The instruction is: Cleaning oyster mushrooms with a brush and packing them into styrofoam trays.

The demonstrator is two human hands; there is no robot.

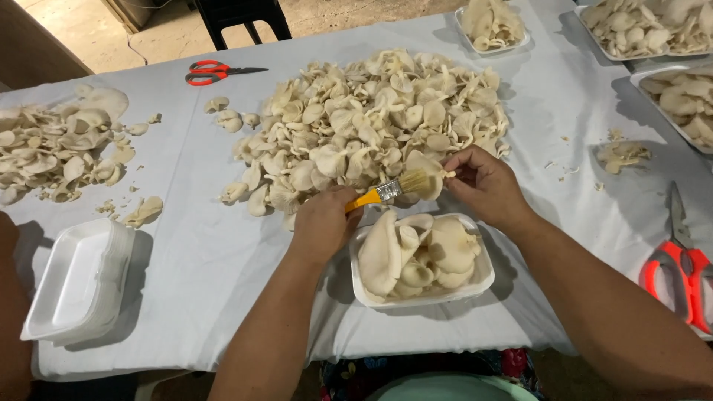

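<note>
- Two hands work over the bench [193,245], just above a white foam tray [475,286] of mushrooms.
- Left hand [321,223]: grip closed around the orange handle of a brush [390,191], fingers curled tight, bristles pointing right.
- Right hand [486,186]: fingertips pinched on the stem of a single mushroom [428,177], held just above the tray's far edge; the pale bristles touch its cap.
- Brush: plastic handle, shiny metal ferrule, straw-coloured bristles.
- Mushrooms are cream, thin, fan-shaped, with soft wavy rims; those in the tray are large and overlap.
- Big pile [371,126] of loose mushrooms lies just beyond the hands on the pale cloth covering the bench.
- Smaller heap [59,145] lies at far left, partly cut off by the edge.
- Stack of empty trays [78,282], rounded and matte, sits near the left front corner.
- Red scissors [215,72] lie beyond the pile; another red-handled pair [679,267] at far right is cut off by the frame.
- Filled trays [494,26] at the top and right edges are only partly in view.
- Crumbs and scraps [620,154] dot the cloth at right.
- Held mushroom's stem is hidden by the fingers; its underside cannot be made out.
- Dark chair legs [245,18] show beyond the bench.
</note>
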